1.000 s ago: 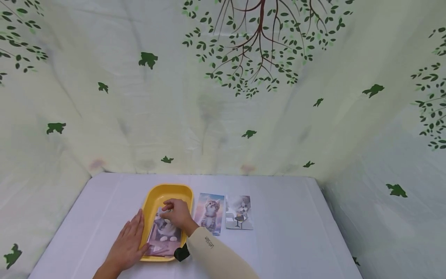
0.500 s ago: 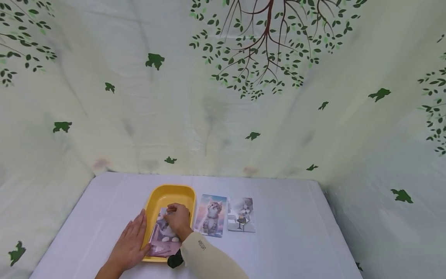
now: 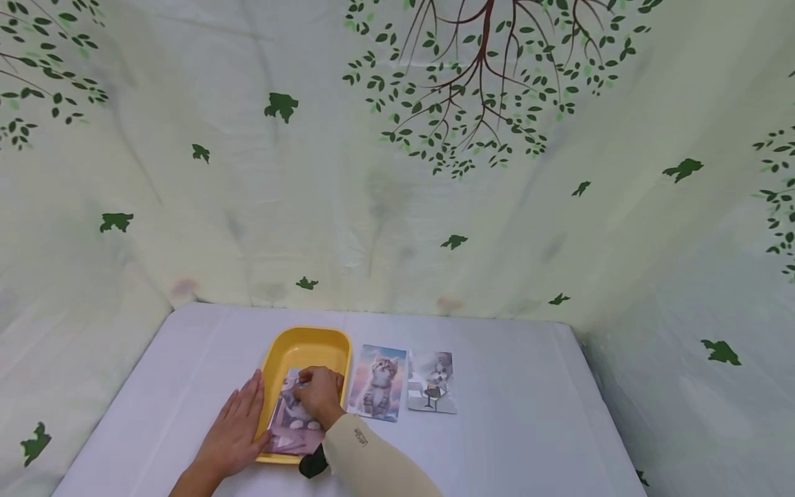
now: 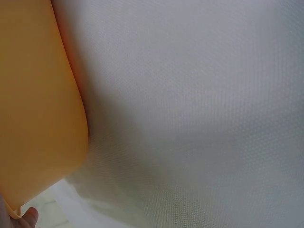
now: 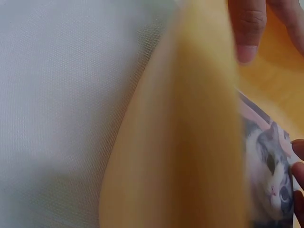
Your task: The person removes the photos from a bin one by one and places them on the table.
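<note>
A yellow tray stands on the left half of the table, with a stack of picture cards inside. The top card shows a grey-and-white cat. My left hand lies along the tray's left wall, fingers straight and thumb over the near-left rim. Reaching over the tray's right side, my right hand pinches the cat card at its far edge. In the right wrist view, fingertips meet the card's edge, while another finger hangs above the tray floor. The tray's outer wall fills the left wrist view's left side.
Right of the tray lie a kitten card with a pastel sky and a greyish card with a small dark table on it. A white cloth covers the table. Behind hangs a pale curtain with leaf prints.
My right hand has come down onto the card and its fingers have closed at the far edge. The left hand stays at the tray. The whole view has shifted slightly.
</note>
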Motion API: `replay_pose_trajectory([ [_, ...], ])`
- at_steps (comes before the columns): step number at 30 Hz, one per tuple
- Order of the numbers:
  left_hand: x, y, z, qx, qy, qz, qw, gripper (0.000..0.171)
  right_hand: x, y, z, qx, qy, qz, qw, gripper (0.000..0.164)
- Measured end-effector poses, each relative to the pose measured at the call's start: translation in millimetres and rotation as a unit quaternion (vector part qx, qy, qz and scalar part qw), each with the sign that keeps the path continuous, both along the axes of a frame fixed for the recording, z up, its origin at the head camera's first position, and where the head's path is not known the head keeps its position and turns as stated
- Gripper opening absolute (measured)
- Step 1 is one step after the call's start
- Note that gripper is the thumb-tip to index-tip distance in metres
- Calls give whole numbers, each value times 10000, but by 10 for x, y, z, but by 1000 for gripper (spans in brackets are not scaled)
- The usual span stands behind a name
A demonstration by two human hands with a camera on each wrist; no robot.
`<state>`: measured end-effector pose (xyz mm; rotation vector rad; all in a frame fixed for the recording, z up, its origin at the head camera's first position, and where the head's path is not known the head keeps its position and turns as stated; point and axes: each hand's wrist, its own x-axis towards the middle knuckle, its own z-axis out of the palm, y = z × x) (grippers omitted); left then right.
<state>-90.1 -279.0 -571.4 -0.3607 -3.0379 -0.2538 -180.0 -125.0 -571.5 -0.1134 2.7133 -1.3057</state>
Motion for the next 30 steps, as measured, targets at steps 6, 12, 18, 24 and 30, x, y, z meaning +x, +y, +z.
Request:
replay_pose_trajectory([
  [6, -15, 9, 23, 28, -247, 88, 9997, 90, -2, -11, -7, -198, -63, -13, 9998, 22],
  [12, -13, 15, 42, 38, -288, 146, 9995, 89, 1, -24, 7, -531, -141, -64, 9985, 19],
  [18, -5, 29, 62, 84, -300, 130, 9994, 87, -11, -28, 36, -932, -269, -84, 9952, 19],
  [24, 10, 20, 74, 100, -284, 72, 9995, 87, -61, 7, 153, -895, -428, 402, 9943, 13],
  [30, 7, 11, 56, 60, -200, 46, 9998, 85, -122, 62, 332, -444, -694, 769, 9936, 16],
])
